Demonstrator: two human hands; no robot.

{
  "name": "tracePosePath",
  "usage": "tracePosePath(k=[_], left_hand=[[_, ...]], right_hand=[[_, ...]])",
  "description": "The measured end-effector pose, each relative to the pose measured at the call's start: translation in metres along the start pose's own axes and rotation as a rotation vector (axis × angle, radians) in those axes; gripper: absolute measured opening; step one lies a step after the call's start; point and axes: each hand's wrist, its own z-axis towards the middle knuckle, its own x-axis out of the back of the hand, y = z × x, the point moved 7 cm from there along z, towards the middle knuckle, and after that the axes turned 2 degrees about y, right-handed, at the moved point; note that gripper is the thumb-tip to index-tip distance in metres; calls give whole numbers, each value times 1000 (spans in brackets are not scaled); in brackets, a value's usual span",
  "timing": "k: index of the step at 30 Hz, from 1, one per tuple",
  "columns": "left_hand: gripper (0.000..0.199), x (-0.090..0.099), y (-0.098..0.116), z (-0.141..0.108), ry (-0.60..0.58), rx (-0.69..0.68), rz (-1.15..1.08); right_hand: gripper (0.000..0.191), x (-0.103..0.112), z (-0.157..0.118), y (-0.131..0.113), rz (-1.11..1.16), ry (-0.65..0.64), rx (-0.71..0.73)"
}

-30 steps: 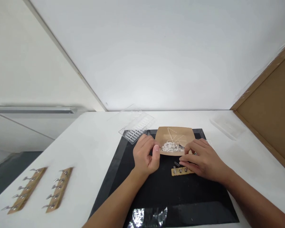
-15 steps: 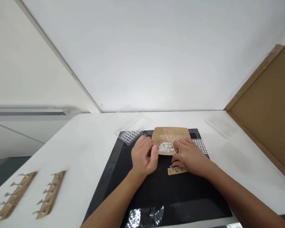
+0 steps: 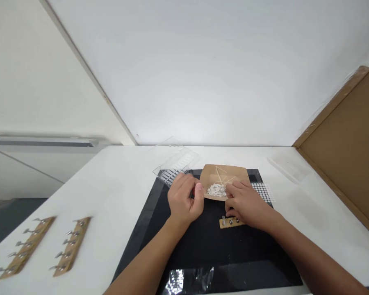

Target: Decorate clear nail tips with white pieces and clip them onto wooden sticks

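My left hand is closed in a loose fist beside the left edge of a brown paper tray. Its curled fingers hide whatever they may hold. In the tray lie a heap of small white pieces and thin cream strands. My right hand bends over the tray's near right corner, its fingers pinched together. Just below these fingers lies a tan strip with small shiny metal parts, its right end covered by the hand. What the right fingertips pinch is hidden.
A black mat lies under the hands on the white table. Two tan strips with upright metal pieces, one farther left and one nearer, rest there. Clear plastic trays, a white-dotted sheet and a clear lid lie behind.
The view has shifted a little, so the table and strips appear farther right. Both hands stay closed near the tray, and the right fingers have shifted slightly above the tan strip.
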Motion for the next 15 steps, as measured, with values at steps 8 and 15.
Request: tracePosePath(k=[8,15], left_hand=[[26,-2,-61,5,-523,620,751],[39,-13,-63,-20,-985,724,757]], right_hand=[[8,34,-11,15,351,143,33],[11,40,-22,35,428,280,-110]])
